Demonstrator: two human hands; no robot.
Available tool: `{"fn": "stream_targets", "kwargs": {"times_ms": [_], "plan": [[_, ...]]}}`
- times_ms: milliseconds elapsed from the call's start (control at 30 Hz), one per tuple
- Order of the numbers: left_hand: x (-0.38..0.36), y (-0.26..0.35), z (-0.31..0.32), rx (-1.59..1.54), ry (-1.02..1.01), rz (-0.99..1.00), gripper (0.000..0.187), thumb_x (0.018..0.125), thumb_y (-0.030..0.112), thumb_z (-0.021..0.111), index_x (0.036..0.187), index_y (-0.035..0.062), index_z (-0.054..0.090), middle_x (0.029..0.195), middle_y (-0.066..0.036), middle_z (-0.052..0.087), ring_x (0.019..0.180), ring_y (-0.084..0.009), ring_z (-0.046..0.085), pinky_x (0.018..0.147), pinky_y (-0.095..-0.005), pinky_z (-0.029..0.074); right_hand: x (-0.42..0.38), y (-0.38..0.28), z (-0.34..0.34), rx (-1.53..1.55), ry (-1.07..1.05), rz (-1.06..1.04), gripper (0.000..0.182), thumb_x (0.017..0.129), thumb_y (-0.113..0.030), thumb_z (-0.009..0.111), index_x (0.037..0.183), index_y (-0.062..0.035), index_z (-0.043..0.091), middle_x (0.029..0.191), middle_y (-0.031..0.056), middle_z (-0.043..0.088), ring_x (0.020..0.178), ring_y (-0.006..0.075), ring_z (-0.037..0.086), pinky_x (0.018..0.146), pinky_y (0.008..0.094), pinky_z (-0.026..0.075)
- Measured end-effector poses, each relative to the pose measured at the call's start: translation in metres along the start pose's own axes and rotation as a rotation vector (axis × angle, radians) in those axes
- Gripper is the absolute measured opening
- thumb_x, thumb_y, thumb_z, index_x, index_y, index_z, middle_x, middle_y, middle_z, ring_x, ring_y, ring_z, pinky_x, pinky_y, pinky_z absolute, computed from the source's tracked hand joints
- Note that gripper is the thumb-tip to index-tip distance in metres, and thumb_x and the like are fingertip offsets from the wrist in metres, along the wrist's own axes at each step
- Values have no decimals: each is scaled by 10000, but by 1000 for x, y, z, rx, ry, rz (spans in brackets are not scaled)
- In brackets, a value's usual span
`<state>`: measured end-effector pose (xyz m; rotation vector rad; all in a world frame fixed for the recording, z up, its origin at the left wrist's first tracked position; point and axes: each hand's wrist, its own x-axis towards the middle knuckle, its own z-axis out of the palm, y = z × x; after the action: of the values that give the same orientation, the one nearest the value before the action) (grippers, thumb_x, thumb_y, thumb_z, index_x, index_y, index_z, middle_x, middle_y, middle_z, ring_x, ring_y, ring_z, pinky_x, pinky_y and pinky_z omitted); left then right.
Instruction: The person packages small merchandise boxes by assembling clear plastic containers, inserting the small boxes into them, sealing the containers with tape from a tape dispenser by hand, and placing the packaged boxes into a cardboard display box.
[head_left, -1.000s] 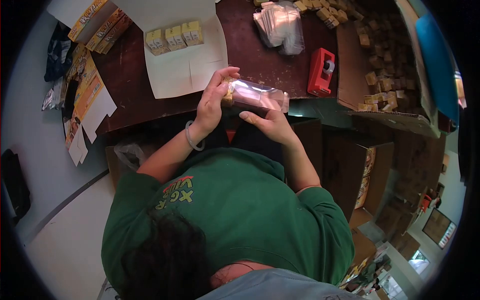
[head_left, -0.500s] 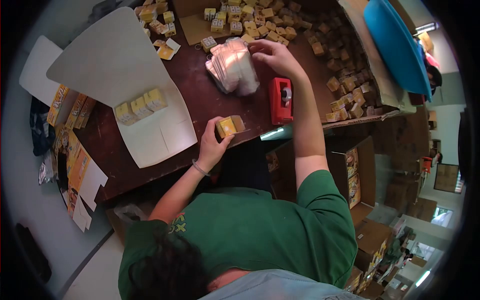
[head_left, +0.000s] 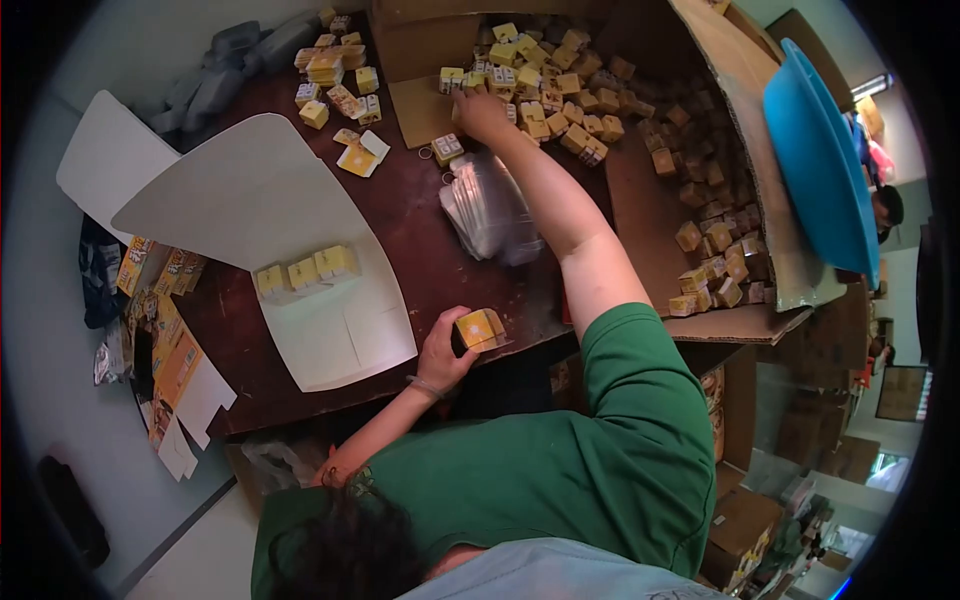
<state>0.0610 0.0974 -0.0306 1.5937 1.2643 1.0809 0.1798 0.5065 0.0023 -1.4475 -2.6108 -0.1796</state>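
Near the table's front edge, my left hand [head_left: 442, 352] is closed around a small yellow box [head_left: 478, 330] with a raised flap. My right hand [head_left: 482, 112] reaches into the pile of small yellow boxes [head_left: 540, 120] at the top; its fingertips are hidden among them, so its grip cannot be made out. A stack of clear plastic sleeves [head_left: 485, 205] lies below my right forearm. Beside that stack, close to my right wrist, sits one small box [head_left: 447, 149] with a ring. Three yellow boxes [head_left: 302, 272] stand in a row on a white open carton [head_left: 340, 345].
A large cardboard box [head_left: 740, 130] with many small boxes is on the right, a blue basin [head_left: 815, 165] against it. An unfolded yellow box [head_left: 362, 155] and more small boxes [head_left: 325, 65] lie at the upper left. Printed cartons [head_left: 180, 350] are at far left.
My right hand has moved from beside the plastic sleeves up to the yellow boxes. My left hand still holds its box. The view has shifted, and my right arm now hides most of the red tape dispenser.
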Motion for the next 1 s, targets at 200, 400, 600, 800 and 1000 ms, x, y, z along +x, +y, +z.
{"fn": "stream_targets", "kwargs": {"times_ms": [200, 400, 600, 800, 1000], "plan": [[1, 1, 0, -24, 10, -15, 631, 718, 106, 796, 1255, 48, 469, 1215, -162, 570, 1149, -356, 566, 994, -405, 454, -30, -10, -47, 1490, -135, 459, 475, 873, -242, 675, 1272, -6, 567, 1114, 100, 629, 992, 166, 630, 801, 304, 549], [2, 12, -1, -16, 56, -18, 582, 752, 157, 799, 1228, 54, 480, 1141, -149, 588, 1081, -346, 598, 935, -397, 480, -165, -75, -116, 1616, -227, 565, 414, 892, -339, 669, 1133, -10, 597, 951, 50, 650, 824, 140, 636, 711, 291, 531], [-26, 9, -20, -52, -104, 83, 581, 745, 123, 806, 1224, 40, 488, 1128, -153, 608, 1060, -326, 620, 930, -375, 483, -291, -145, -66, 913, -29, 628, 436, 906, -419, 656, 1018, 1, 643, 840, 119, 677, 784, 213, 643, 684, 369, 509], [-40, 6, -31, -34, -131, 123, 581, 758, 163, 810, 1229, 41, 493, 1145, -148, 617, 1077, -318, 622, 940, -376, 483, -318, -135, -80, 655, 191, 88, 489, 857, -293, 702, 1256, -35, 587, 1294, 166, 559, 1147, 351, 563, 990, 400, 455], [-38, 2, -30, -13, -120, 137, 590, 761, 186, 811, 1237, 43, 493, 1151, -155, 620, 1084, -320, 624, 940, -380, 485, -315, -122, -72, 1046, -112, 244, 613, 813, -176, 772, 1342, -10, 510, 1174, 129, 643, 1019, 239, 638, 872, 332, 518]]}}
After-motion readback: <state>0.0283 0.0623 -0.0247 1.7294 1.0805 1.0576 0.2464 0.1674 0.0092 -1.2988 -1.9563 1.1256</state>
